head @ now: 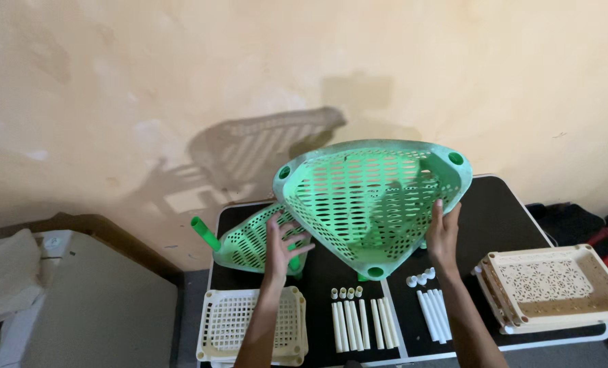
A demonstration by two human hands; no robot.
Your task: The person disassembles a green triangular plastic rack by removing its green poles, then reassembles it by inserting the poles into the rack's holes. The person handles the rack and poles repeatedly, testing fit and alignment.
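Observation:
A green triangular perforated shelf tray (pixel 375 197) is lifted above the black table (pixel 501 218), tilted toward me. My right hand (pixel 443 235) grips its right edge. My left hand (pixel 283 245) is spread with fingers apart against a second green triangular tray (pixel 249 242) that rests on the table with a green tube (pixel 205 234) standing out of its left corner. The raised tray hides part of the lower one.
Cream tubes (pixel 362 324) and white tubes (pixel 435 313) lie in rows at the table's front, with small white caps (pixel 420 278) beside them. A cream square basket tray (pixel 249 327) sits front left, stacked cream rectangular trays (pixel 556 286) at right. A wall stands close behind.

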